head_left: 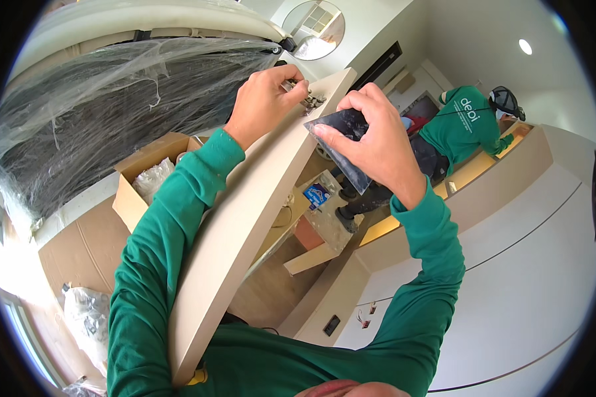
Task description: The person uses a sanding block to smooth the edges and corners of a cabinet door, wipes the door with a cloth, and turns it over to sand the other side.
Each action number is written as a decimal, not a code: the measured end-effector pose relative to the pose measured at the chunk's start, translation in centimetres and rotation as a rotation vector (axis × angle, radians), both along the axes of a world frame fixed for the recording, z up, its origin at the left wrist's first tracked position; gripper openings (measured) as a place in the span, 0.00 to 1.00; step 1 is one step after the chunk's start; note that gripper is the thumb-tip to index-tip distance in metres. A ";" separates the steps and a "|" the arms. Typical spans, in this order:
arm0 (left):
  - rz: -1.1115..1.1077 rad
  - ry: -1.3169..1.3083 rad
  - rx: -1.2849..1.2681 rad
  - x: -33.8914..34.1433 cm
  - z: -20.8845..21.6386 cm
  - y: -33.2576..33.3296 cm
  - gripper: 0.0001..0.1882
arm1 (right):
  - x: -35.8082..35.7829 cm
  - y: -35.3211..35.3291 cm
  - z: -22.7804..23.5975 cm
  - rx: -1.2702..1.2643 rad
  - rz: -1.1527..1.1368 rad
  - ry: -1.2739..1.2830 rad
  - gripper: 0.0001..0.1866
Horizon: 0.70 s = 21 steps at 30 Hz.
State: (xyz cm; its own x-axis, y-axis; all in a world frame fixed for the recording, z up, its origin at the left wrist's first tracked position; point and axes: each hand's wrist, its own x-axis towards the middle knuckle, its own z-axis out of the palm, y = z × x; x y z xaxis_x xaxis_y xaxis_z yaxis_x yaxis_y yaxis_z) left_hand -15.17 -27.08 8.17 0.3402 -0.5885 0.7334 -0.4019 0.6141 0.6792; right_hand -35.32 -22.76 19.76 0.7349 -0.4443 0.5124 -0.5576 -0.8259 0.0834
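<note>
A long beige panel (245, 205), like a cabinet door, runs slantwise between my arms. Near its far end sits a metal hinge (313, 102). My left hand (267, 99) is closed at this hinge, its thumb and fingers pinching the metal part, which they partly cover. In my right hand (381, 135) is a flat black scraper (346, 124) with a straight edge, gripped between thumb and fingers. The scraper lies close beside the panel's edge; I cannot tell whether it touches it.
Clear plastic sheeting (139, 99) covers something dark at the left. An open cardboard box (132, 198) holds wrapped items. A co-worker (460, 129) in green leans over a lit cabinet (523, 155) at the right. A low work board (334, 228) carries a blue packet (316, 195).
</note>
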 end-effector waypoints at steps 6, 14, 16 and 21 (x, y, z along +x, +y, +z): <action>-0.001 0.000 -0.002 -0.1 0.0 0.0 0.14 | -0.2 0.7 -0.8 -0.056 0.008 -0.012 0.24; 0.000 -0.016 -0.019 -0.4 0.0 -0.1 0.14 | -0.6 1.3 -1.0 -0.084 0.015 -0.015 0.23; -0.019 0.003 0.018 -0.4 0.1 0.2 0.13 | -0.6 1.1 -1.1 -0.078 0.006 -0.014 0.23; -0.024 -0.012 -0.033 -0.5 -0.3 -0.3 0.13 | -0.8 2.3 -1.7 -0.046 0.023 0.003 0.23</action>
